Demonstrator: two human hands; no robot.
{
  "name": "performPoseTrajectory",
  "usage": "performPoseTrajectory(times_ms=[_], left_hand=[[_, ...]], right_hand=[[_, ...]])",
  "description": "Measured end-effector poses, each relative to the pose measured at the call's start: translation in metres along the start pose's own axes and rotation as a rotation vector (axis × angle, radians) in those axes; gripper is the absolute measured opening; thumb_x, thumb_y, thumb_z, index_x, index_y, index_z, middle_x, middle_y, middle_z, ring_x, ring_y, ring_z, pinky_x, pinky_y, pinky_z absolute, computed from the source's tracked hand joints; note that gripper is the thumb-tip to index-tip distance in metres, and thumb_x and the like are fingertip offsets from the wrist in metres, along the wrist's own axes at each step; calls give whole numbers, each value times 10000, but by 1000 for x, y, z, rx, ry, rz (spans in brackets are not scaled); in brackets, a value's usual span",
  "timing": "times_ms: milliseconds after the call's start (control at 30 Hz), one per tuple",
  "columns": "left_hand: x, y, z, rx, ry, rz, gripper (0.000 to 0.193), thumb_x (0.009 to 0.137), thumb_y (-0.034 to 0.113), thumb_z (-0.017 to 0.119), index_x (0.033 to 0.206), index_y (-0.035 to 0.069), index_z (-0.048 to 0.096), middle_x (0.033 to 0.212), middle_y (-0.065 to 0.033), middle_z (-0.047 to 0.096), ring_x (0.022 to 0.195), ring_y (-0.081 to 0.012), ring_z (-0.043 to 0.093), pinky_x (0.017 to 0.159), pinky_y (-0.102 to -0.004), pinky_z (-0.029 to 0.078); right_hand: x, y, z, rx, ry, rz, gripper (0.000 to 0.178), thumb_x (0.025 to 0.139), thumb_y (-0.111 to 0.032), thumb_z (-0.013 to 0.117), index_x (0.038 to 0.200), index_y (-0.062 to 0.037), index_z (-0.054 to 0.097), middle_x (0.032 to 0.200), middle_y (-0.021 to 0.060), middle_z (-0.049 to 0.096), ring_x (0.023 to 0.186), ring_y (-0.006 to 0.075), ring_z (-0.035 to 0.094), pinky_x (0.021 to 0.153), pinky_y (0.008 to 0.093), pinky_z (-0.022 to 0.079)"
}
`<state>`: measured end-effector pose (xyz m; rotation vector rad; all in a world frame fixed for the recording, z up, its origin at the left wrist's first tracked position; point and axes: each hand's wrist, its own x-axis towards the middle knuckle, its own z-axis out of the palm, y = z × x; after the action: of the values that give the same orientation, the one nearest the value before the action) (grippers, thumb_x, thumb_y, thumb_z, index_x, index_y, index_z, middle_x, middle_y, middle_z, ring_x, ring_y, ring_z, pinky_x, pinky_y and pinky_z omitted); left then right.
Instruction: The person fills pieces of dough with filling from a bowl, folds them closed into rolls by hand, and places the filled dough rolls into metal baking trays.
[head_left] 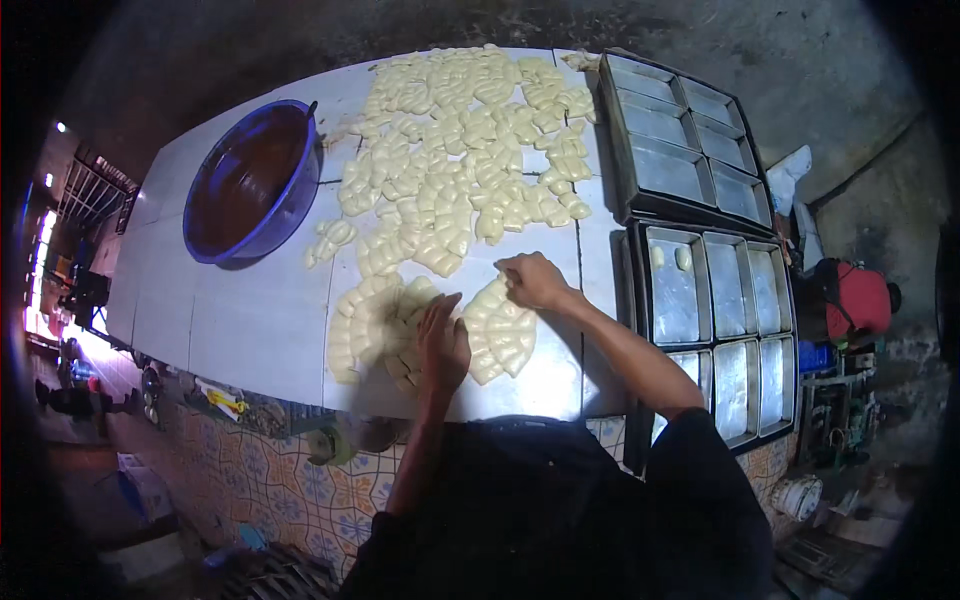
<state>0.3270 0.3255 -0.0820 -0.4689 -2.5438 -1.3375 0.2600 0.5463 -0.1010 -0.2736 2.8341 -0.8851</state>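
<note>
In the head view, the step in hand looks to be portioning or gathering soft, pale dough pieces on the white-tiled desk (265, 330). The right hand (532, 282) reaches in with bent fingers, their tips at the upper edge of a fan-shaped dough cluster (500, 338); whether they pinch a piece or merely press on it, I cannot tell. The left hand (443, 345) is opened out, fingers nearly straight, with nothing visible in its grasp; it stands between that cluster and a second dough cluster (362, 325) to the left, and contact with either is unclear.

Beyond them lies a broad spread of dough pieces (430, 190), with a blue-purple basin (298, 212) to its left. To the right stand two compartmented baking pans, a far pan (668, 170) and a near pan (727, 285); one compartment of the near pan holds two small dough pieces (684, 259).

As I judge it, the next move calls for a light touch, both hands working along the seams so that the soft pieces separate without being squashed.
</note>
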Motion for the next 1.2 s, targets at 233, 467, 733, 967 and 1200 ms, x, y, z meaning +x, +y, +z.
performPoseTrajectory(times_ms=[233,467,733,967,1200], left_hand=[[15,-2,31,221,-429,286,648,948,268,479,1459,-25,209,1428,-218,394,1333,-351,368,1089,-503,274],[25,-19,66,470,-587,189,671,957,480,388,1444,24,307,1523,-118,291,1419,-278,241,1078,-665,117],[56,-14,58,36,-393,126,554,876,223,584,1361,10,420,1384,-182,456,1314,-348,384,1052,-563,296],[43,27,-11,-1880,-530,-979,573,990,445,407,1278,-47,455,1270,-259,518,1152,-350,528,999,-432,413],[39,32,-54,-1667,-222,-641,495,1033,348,293,1452,87,265,1425,-249,383,1287,-303,430,1062,-416,361]], right_hand=[[-14,10,3,547,220,53,146,874,-89,567,974,10,607,863,142,634,869,275,626,799,357,495],[-43,-25,-81,754,1166,113,170,909,-144,611,978,10,593,805,21,590,677,75,543,581,231,465],[-122,-87,-172,833,1403,-346,304,929,-92,571,1213,8,531,1097,100,575,1017,154,578,882,306,494],[-106,-142,-45,421,363,-194,372,832,-28,601,1203,-21,569,1103,164,621,1051,248,597,912,355,452],[-72,-173,-6,421,550,-134,332,798,-18,647,1130,-7,631,1182,160,502,1031,289,554,864,363,485]])
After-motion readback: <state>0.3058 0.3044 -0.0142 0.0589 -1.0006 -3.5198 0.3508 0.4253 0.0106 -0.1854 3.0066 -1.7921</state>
